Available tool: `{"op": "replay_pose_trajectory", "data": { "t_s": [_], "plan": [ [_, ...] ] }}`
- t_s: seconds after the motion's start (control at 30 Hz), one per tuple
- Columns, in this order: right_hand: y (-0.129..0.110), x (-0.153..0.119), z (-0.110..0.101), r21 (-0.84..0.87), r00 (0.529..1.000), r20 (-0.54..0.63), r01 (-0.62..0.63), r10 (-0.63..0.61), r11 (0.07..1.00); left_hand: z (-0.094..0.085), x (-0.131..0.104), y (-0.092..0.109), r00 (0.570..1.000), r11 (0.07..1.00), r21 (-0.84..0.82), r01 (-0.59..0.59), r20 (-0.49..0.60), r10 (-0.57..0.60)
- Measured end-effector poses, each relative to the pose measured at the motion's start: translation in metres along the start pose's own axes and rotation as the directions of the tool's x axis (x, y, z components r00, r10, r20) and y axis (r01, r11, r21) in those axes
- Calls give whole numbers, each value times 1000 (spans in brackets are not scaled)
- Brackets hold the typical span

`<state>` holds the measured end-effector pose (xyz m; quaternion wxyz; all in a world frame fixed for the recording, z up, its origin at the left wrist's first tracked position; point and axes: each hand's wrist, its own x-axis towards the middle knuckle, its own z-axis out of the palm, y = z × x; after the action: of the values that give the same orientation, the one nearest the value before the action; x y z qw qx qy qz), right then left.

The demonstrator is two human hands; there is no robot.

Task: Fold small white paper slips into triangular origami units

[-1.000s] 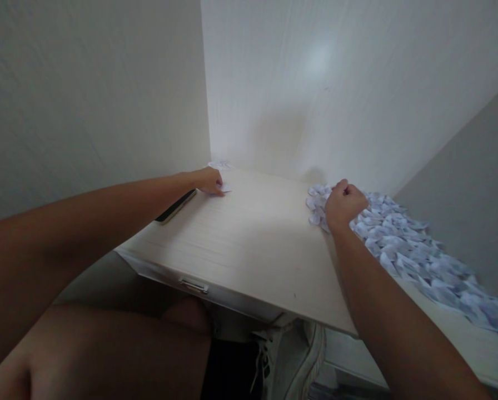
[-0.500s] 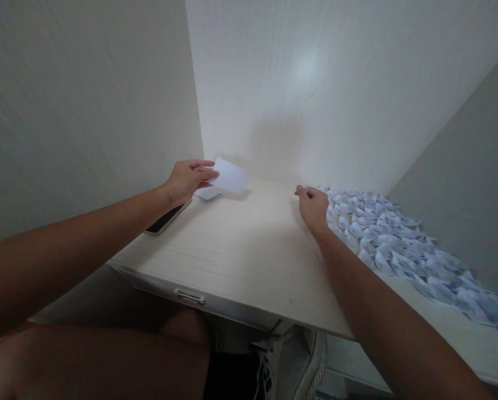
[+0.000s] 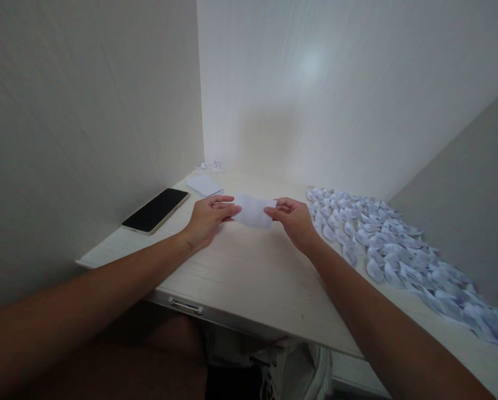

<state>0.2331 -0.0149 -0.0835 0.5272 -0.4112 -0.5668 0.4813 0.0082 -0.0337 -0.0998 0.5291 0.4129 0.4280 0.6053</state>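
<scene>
A small white sheet of paper (image 3: 254, 211) is stretched between my two hands above the middle of the desk. My left hand (image 3: 210, 218) pinches its left edge, thumb on top. At the right edge, my right hand (image 3: 294, 220) grips it between thumb and fingers. Just beyond my left hand lies a thin stack of white paper (image 3: 204, 185). Many folded white paper pieces (image 3: 391, 244) spread in rows to the right of my right hand.
The pale wooden desk (image 3: 249, 278) meets walls at the back and left. A phone (image 3: 157, 210) with a dark screen lies by the left wall. Small white scraps (image 3: 213, 165) sit in the back corner. A drawer handle (image 3: 185, 305) is on the desk front.
My left hand has brought the sheet down and to the right, away from the stack. My right hand has moved left and now holds the sheet's other edge.
</scene>
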Motion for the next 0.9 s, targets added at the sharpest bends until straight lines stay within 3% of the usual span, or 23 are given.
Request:
{"op": "replay_pose_trajectory", "data": {
  "t_s": [0.27,0.37,0.43,0.5,0.57,0.6,0.73,0.9],
  "plan": [
    [9,6,-10,-35,997,-39,-60,59,998,-4,-4,-5,981,999,1,-41,189,40],
    [11,6,-9,-26,995,-27,-98,97,995,-7,-4,-7,966,960,182,-213,187,178],
    [9,4,-6,-32,994,-18,-107,106,994,-9,-6,-8,906,823,380,-423,204,372],
    [7,0,-2,-40,995,-19,-99,99,994,-11,-8,-10,789,583,540,-607,320,525],
    [5,-3,2,-53,996,-10,-84,83,995,-12,-10,-11,694,371,609,-701,463,552],
    [4,-5,4,-56,997,4,-79,79,995,-12,-10,-11,669,307,621,-721,509,541],
    [3,-8,8,-35,995,58,-78,80,996,-12,-9,-13,612,202,608,-768,604,510],
    [-1,-9,9,20,993,69,-97,95,995,-9,-8,-13,580,188,577,-795,632,514]
  ]
}}
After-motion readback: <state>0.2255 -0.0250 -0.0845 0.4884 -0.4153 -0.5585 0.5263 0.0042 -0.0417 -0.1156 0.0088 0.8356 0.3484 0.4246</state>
